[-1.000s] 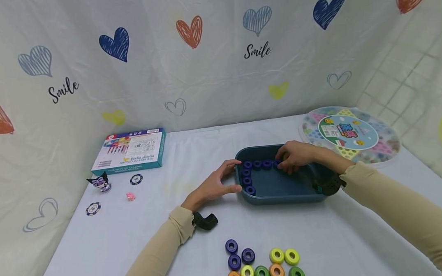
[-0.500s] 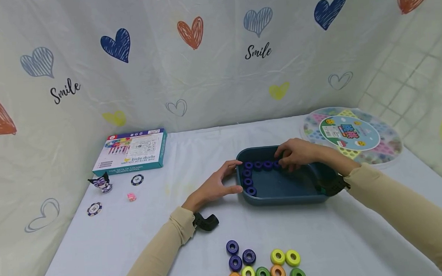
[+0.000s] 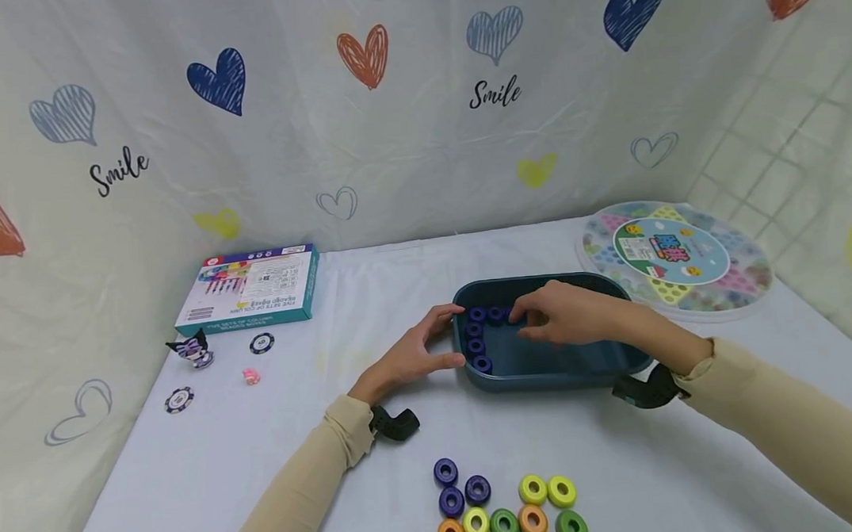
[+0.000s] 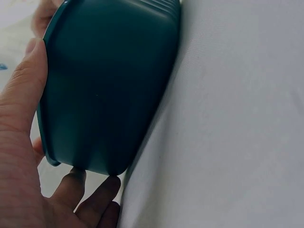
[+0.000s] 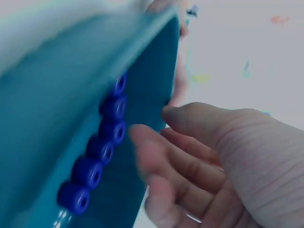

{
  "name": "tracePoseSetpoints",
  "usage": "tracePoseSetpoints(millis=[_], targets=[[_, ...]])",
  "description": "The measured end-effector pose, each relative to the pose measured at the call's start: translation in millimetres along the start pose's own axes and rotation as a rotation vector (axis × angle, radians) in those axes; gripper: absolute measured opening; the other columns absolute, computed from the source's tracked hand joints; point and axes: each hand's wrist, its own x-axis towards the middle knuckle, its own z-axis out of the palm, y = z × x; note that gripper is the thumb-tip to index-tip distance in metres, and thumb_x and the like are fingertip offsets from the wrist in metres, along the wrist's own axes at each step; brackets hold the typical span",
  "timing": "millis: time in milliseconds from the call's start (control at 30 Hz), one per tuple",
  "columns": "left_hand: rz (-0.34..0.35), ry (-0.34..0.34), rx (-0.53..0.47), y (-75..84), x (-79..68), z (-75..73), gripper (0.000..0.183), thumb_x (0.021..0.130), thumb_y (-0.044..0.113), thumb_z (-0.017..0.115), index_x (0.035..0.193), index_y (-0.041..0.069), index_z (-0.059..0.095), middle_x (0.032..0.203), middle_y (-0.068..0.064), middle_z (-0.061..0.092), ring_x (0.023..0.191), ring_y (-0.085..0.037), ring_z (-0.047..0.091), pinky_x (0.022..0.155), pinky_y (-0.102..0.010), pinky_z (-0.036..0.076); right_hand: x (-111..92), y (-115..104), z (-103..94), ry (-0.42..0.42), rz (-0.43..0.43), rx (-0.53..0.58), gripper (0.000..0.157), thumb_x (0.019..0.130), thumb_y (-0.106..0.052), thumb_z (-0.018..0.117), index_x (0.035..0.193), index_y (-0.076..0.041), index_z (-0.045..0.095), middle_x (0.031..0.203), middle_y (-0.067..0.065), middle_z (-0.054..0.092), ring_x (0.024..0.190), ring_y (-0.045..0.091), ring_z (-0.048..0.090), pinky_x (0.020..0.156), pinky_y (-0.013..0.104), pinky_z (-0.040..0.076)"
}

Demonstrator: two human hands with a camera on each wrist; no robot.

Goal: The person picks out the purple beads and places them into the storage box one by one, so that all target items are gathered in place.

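A dark teal plastic tray (image 3: pixel 545 381) stands on the white-covered table. Purple ring beads (image 3: pixel 475 346) line its left and back walls inside; in the right wrist view, a row of blue-looking beads (image 5: pixel 88 172) runs along the wall. My left hand (image 3: pixel 410 355) holds the tray's left end, thumb on the near corner and fingers on the far one. In the left wrist view, the thumb (image 4: pixel 29 78) lies along the rim. Over the tray's back row is my right hand (image 3: pixel 567 315), thumb and fingers apart with nothing between them, hiding the row's right part.
Loose purple, yellow, green and orange ring beads (image 3: pixel 505 524) lie at the near edge. Left are a flat box (image 3: pixel 248 290), a small figurine (image 3: pixel 192 350), two poker chips (image 3: pixel 261 343) and a pink trinket (image 3: pixel 251 376). Behind the tray's right side lies a round transparent case (image 3: pixel 676 259).
My right hand has shifted left along the back row of beads, its wrist swinging out over the tray's near right corner. My left hand keeps its hold on the tray.
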Motion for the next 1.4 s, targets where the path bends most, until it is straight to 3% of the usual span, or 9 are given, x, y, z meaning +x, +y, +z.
tracePoseSetpoints(millis=[167, 300, 433, 667, 933, 1167, 1400], targets=[[0.005, 0.002, 0.008, 0.6, 0.2, -0.6, 0.072, 0.072, 0.059, 0.065, 0.132, 0.044, 0.028, 0.139, 0.012, 0.034, 0.125, -0.005, 0.033, 0.104, -0.043, 0.023, -8.0, -29.4, 12.5, 0.097, -0.094, -0.093, 0.019, 0.085, -0.020, 0.062, 0.102, -0.012, 0.063, 0.073, -0.014, 0.059, 0.057, 0.000, 0.049, 0.054, 0.019, 0.044], [0.022, 0.003, 0.014, 0.6, 0.0, -1.8, 0.072, 0.072, 0.059, 0.064, 0.133, 0.043, 0.028, 0.140, 0.009, 0.035, 0.126, -0.007, 0.033, 0.103, -0.045, 0.023, -12.1, -51.3, 29.5, 0.111, -0.189, -0.101, 0.014, 0.084, -0.020, 0.063, 0.097, -0.014, 0.064, 0.070, -0.017, 0.057, 0.056, -0.003, 0.047, 0.052, 0.017, 0.043], [0.020, 0.000, 0.023, 5.4, -2.1, -3.3, 0.073, 0.073, 0.058, 0.064, 0.134, 0.040, 0.028, 0.141, 0.007, 0.033, 0.127, -0.009, 0.032, 0.103, -0.045, 0.023, -14.1, -71.7, 48.1, 0.045, -0.242, -0.066, 0.012, 0.084, -0.020, 0.064, 0.095, -0.016, 0.065, 0.067, -0.018, 0.054, 0.057, -0.004, 0.046, 0.053, 0.017, 0.042], [0.030, -0.028, 0.000, 33.8, -10.9, -8.6, 0.071, 0.080, 0.036, 0.067, 0.138, 0.022, 0.029, 0.142, -0.005, 0.032, 0.128, -0.018, 0.032, 0.103, -0.047, 0.024, -14.8, -90.6, 83.6, -0.141, -0.316, -0.063, 0.015, 0.084, -0.026, 0.064, 0.099, -0.020, 0.063, 0.064, -0.022, 0.047, 0.056, -0.006, 0.043, 0.053, 0.012, 0.038], [0.017, -0.035, 0.016, 35.2, -11.7, -8.1, 0.071, 0.081, 0.032, 0.067, 0.139, 0.020, 0.028, 0.143, -0.005, 0.031, 0.128, -0.017, 0.032, 0.103, -0.045, 0.024, -12.8, -91.1, 104.9, -0.206, -0.435, -0.036, 0.019, 0.086, -0.033, 0.061, 0.102, -0.024, 0.064, 0.068, -0.020, 0.047, 0.057, -0.009, 0.041, 0.052, 0.011, 0.034], [0.007, -0.034, 0.032, 34.8, -11.0, -7.1, 0.071, 0.081, 0.035, 0.067, 0.138, 0.023, 0.028, 0.143, -0.003, 0.031, 0.128, -0.013, 0.032, 0.103, -0.044, 0.024, -12.0, -86.2, 107.2, -0.207, -0.417, -0.020, 0.021, 0.084, -0.033, 0.063, 0.101, -0.021, 0.064, 0.067, -0.019, 0.047, 0.057, -0.008, 0.040, 0.053, 0.012, 0.035], [0.021, -0.031, 0.016, 27.2, -8.2, -5.3, 0.073, 0.079, 0.044, 0.066, 0.138, 0.025, 0.029, 0.143, -0.003, 0.032, 0.128, -0.015, 0.032, 0.103, -0.046, 0.024, -14.2, -77.8, 103.1, -0.214, -0.300, 0.064, 0.021, 0.083, -0.034, 0.064, 0.098, -0.019, 0.065, 0.067, -0.020, 0.049, 0.059, -0.006, 0.043, 0.056, 0.014, 0.039]])
